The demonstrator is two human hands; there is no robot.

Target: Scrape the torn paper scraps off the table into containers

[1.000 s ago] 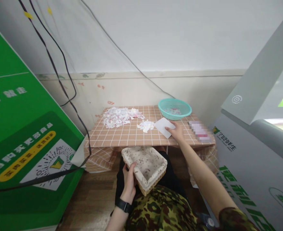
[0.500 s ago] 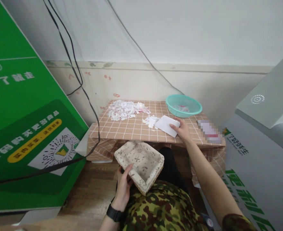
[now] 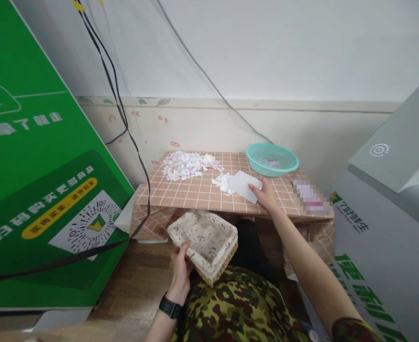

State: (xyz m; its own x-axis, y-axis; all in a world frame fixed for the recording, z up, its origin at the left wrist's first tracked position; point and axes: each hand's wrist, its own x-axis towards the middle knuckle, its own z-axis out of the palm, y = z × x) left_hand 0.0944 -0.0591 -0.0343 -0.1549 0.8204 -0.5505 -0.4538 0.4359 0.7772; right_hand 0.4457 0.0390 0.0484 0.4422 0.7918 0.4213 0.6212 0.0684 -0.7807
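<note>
My left hand [image 3: 181, 270] grips the near left side of a fabric-lined wicker basket [image 3: 227, 266], thumb over the rim. The basket tilts in front of my body, just below the table's front edge. In my right hand [image 3: 265, 194] is a flat white card [image 3: 244, 184], pinched at its right end. The card's left edge meets a small heap of torn paper scraps [image 3: 222, 182] on the table. Farther back on the left lies a larger pile of paper scraps [image 3: 186, 165]. My fingers under the basket are hidden.
A turquoise plastic basin [image 3: 272, 160] with some scraps inside stands at the back right of the checked tablecloth [image 3: 191, 195]. A blurred flat item [image 3: 311, 195] lies at the right edge. A green panel [image 3: 24, 156] and hanging cables [image 3: 138, 152] border the left; a grey cabinet [image 3: 376, 237] borders the right.
The white card has moved slightly left with my right hand, against the small heap. The basket has shifted a little left in my left hand, and the view has moved slightly.
</note>
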